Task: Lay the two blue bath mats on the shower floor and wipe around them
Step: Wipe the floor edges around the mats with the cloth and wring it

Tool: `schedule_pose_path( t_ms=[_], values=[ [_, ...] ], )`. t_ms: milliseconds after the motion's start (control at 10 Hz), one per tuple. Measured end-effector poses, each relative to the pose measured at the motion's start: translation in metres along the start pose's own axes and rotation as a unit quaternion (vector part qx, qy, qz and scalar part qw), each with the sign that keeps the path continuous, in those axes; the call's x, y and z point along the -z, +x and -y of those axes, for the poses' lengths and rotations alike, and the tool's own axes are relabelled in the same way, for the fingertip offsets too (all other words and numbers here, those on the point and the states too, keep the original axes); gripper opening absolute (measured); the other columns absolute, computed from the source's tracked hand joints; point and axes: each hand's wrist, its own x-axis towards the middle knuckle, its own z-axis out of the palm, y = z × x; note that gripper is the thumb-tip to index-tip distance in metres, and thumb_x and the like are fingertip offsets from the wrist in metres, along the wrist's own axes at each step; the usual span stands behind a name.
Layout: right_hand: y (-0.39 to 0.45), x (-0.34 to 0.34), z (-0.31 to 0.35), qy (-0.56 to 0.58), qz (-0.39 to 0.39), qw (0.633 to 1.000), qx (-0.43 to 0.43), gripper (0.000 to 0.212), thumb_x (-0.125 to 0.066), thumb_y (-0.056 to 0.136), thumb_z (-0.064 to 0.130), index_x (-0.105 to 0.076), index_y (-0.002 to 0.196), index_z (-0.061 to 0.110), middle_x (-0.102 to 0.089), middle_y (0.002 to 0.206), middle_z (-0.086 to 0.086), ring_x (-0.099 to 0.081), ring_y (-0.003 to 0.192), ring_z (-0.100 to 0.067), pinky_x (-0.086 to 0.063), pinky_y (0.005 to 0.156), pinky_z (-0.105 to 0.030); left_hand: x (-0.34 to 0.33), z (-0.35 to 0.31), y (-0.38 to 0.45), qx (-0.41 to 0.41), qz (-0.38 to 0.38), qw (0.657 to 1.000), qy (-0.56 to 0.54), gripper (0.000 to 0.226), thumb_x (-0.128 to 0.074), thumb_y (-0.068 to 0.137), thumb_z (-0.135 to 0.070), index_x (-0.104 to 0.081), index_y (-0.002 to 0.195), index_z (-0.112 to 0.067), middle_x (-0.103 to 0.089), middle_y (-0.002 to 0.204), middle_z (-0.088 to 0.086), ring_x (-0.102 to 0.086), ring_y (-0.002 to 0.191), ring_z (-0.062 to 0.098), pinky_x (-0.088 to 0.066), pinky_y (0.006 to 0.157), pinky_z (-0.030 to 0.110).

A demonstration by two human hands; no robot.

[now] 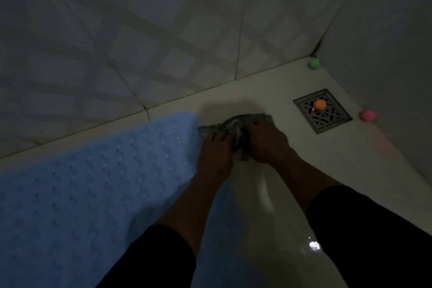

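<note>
A light blue bath mat (93, 182) with rows of small holes lies flat on the pale shower floor (275, 194), filling the left half of the view. Only one mat can be made out. Just past its far right corner a grey cloth (236, 123) is bunched on the floor. My left hand (216, 149) grips the cloth's left part, right at the mat's edge. My right hand (264, 140) presses down on the cloth's right part. Both arms wear dark sleeves.
A square metal drain grate (323, 116) sits in the floor right of the cloth, with an orange ball (319, 105) on it. A green ball (313, 63) lies in the far corner and a pink ball (367, 115) by the right wall. Tiled walls (163, 30) close the back and right.
</note>
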Motion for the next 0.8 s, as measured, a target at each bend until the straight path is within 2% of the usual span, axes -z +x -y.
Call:
schedule_pose_path(
  t_ms=[100,200,300,400,500,600,700,800],
  values=[
    [-0.017,-0.004,0.002,0.025,0.003,0.999,-0.03,0.061,-0.069,0.086,0.03,-0.045,0.142,0.021,-0.045,0.146,-0.01,-0.046,0.13,-0.032,-0.044,0.103,-0.042,-0.003,-0.01,-0.017,-0.004,0.017,1.0,-0.009,0.057,-0.053,0.088,-0.004,-0.049,0.144,-0.014,-0.049,0.144,0.014,-0.04,0.132,0.039,-0.035,0.109,0.05],
    [-0.03,-0.005,0.011,0.066,0.012,0.994,-0.081,0.05,-0.062,0.091,0.028,-0.051,0.139,0.021,-0.054,0.141,-0.01,-0.052,0.126,-0.031,-0.043,0.107,-0.04,0.002,-0.022,-0.026,0.011,0.059,0.998,-0.034,0.049,-0.048,0.099,-0.017,-0.043,0.148,-0.016,-0.041,0.152,0.013,-0.034,0.139,0.036,-0.027,0.116,0.044],
    [-0.043,-0.003,0.017,0.089,0.022,0.989,-0.119,0.039,-0.059,0.09,0.025,-0.058,0.128,0.013,-0.062,0.126,-0.015,-0.06,0.11,-0.034,-0.049,0.089,-0.034,0.012,-0.034,-0.035,0.062,0.148,0.984,-0.083,0.046,-0.053,0.1,-0.018,-0.047,0.144,-0.009,-0.045,0.15,0.016,-0.041,0.139,0.03,-0.026,0.116,0.035],
    [-0.053,-0.002,0.019,0.157,0.042,0.973,-0.162,0.031,-0.058,0.09,0.024,-0.063,0.113,0.004,-0.064,0.113,-0.018,-0.061,0.102,-0.037,-0.047,0.079,-0.032,0.019,-0.038,-0.048,0.099,0.106,0.975,-0.169,0.038,-0.063,0.088,-0.005,-0.063,0.125,-0.007,-0.067,0.123,0.015,-0.062,0.115,0.031,-0.049,0.1,0.04],
    [-0.062,-0.005,0.021,0.301,0.031,0.929,-0.213,0.03,-0.06,0.087,0.03,-0.068,0.102,0.005,-0.067,0.107,-0.018,-0.066,0.093,-0.036,-0.058,0.084,-0.044,0.037,-0.051,-0.061,0.104,0.14,0.954,-0.244,0.041,-0.053,0.099,-0.008,-0.051,0.14,-0.004,-0.054,0.141,0.02,-0.051,0.131,0.034,-0.04,0.11,0.038],
    [-0.068,0.002,0.03,0.395,0.014,0.886,-0.243,0.028,-0.062,0.086,0.032,-0.068,0.098,0.007,-0.069,0.099,-0.015,-0.068,0.085,-0.032,-0.061,0.075,-0.044,0.051,-0.058,-0.059,0.109,0.166,0.924,-0.326,0.05,-0.059,0.098,-0.02,-0.044,0.138,0.006,-0.047,0.141,0.03,-0.05,0.133,0.027,-0.034,0.104,0.023],
    [-0.068,0.02,0.042,0.471,0.011,0.848,-0.242,0.023,-0.057,0.09,0.024,-0.065,0.104,0.008,-0.066,0.097,-0.012,-0.063,0.08,-0.023,-0.054,0.07,-0.035,0.072,-0.058,-0.063,0.162,0.075,0.886,-0.428,0.059,-0.066,0.082,-0.043,-0.059,0.116,0.005,-0.06,0.114,0.032,-0.066,0.112,0.023,-0.05,0.097,0.03],
    [-0.058,0.051,0.058,0.502,-0.021,0.835,-0.224,0.011,-0.062,0.085,0.019,-0.062,0.093,0.012,-0.065,0.088,-0.008,-0.061,0.075,-0.022,-0.053,0.069,-0.034,0.104,-0.048,-0.059,0.167,0.045,0.859,-0.482,0.016,-0.05,0.098,-0.014,-0.063,0.107,-0.01,-0.067,0.11,0.019,-0.066,0.099,0.033,-0.054,0.091,0.044]
  ],
)
